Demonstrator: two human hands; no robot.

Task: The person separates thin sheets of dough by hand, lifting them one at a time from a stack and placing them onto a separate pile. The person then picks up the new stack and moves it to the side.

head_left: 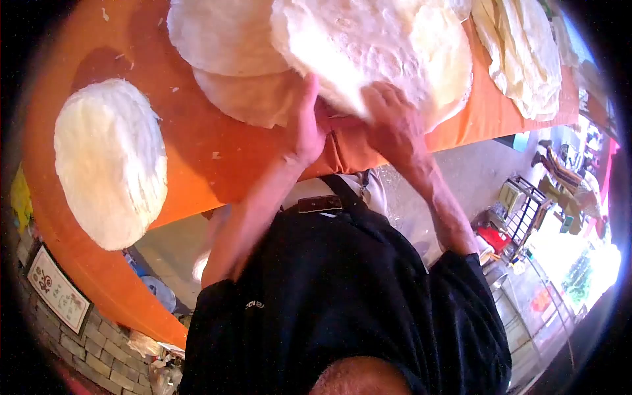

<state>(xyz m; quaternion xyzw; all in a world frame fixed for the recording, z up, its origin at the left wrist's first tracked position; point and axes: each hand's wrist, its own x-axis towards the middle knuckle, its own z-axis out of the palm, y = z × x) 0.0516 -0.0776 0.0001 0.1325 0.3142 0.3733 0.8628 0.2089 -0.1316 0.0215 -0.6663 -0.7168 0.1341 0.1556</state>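
A large thin sheet that looks like flatbread [349,46] lies over other sheets on an orange cloth. At its near edge, my left hand [308,128] has the thumb pointing up beside the sheet, while the other fingers are mostly hidden beneath the edge. My right hand [395,122] is a little blurred, its fingers bent over the same near edge. Both hands look closed on this sheet. Under and beside it, another round sheet [224,39] and a browner one [247,99] show to the left.
A separate oval sheet [108,164] overhangs the table edge on the left. Folded sheets [520,52] lie at the far right of the orange cloth [184,151]. On the floor to the right stands a metal rack [523,210]. A framed sign [58,288] leans by the bricks at lower left.
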